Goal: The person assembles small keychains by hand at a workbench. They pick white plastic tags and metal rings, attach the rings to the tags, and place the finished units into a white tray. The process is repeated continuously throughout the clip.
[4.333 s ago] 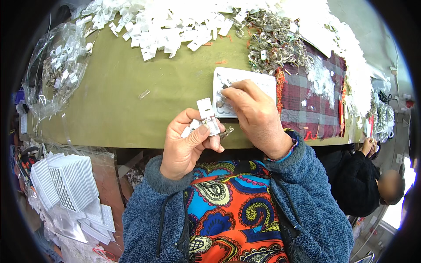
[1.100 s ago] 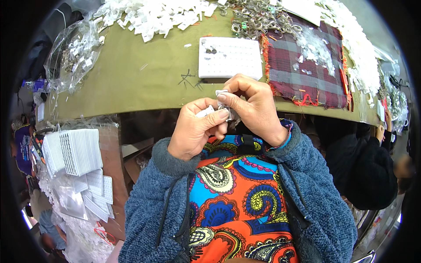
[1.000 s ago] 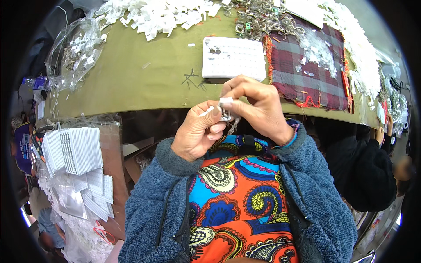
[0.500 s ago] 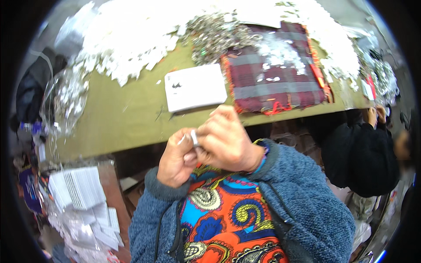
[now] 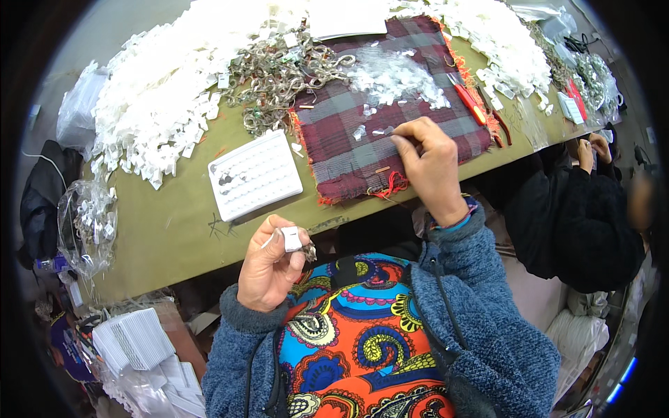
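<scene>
My left hand [image 5: 268, 268] is closed around a small folded white card tag [image 5: 291, 239], with a bit of dark metallic jewellery [image 5: 309, 251] showing below its edge. My right hand [image 5: 432, 161] is over the plaid cloth [image 5: 341, 157], thumb and forefinger brought together. Right at those fingertips lies a small clear plastic piece [image 5: 381, 131]; whether they grip it is hard to make out. A loose heap of similar clear pieces [image 5: 397, 76] spreads on the cloth beyond. Left of the cloth sits a white card stack [image 5: 268, 177] with rows of small marks and dark bits on it.
Tangled metal rings [image 5: 279, 76] lie behind the cards. A big pile of white tags [image 5: 157, 90] covers the far left. Red-handled cutters [image 5: 468, 104] rest at the cloth's right edge. At far right, a person in black [image 5: 578, 216] works. White card stacks [image 5: 136, 338] stand lower left.
My hands were together at the white tag. The right hand has parted from it and moved right onto the cloth; the left keeps the tag and is slightly lower.
</scene>
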Available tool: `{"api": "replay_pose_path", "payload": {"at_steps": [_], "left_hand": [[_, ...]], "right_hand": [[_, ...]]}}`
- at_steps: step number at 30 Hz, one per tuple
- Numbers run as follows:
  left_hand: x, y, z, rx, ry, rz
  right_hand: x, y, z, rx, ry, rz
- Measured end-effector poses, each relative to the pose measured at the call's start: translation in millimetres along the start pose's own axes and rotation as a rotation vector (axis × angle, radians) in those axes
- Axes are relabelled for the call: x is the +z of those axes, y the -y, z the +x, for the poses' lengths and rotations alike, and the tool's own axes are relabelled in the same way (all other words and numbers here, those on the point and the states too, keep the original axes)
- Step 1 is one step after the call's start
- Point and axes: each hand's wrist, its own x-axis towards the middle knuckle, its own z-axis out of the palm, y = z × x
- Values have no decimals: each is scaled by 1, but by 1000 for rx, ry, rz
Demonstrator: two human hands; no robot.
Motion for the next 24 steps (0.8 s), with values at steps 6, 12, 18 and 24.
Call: {"api": "replay_pose_path", "payload": {"at_steps": [6, 12, 18, 24], "left_hand": [[-3, 3, 9, 16, -76, 131], [-7, 2, 5, 16, -24, 114], [-15, -5, -5, 75, 11, 12], [-25, -17, -25, 181, 35, -22]], "right_hand": [[16, -12, 26, -162, 117, 6], [50, -14, 40, -320, 136, -299], [42, 32, 32, -320, 105, -66], [60, 113, -26, -402, 567, 461]]}}
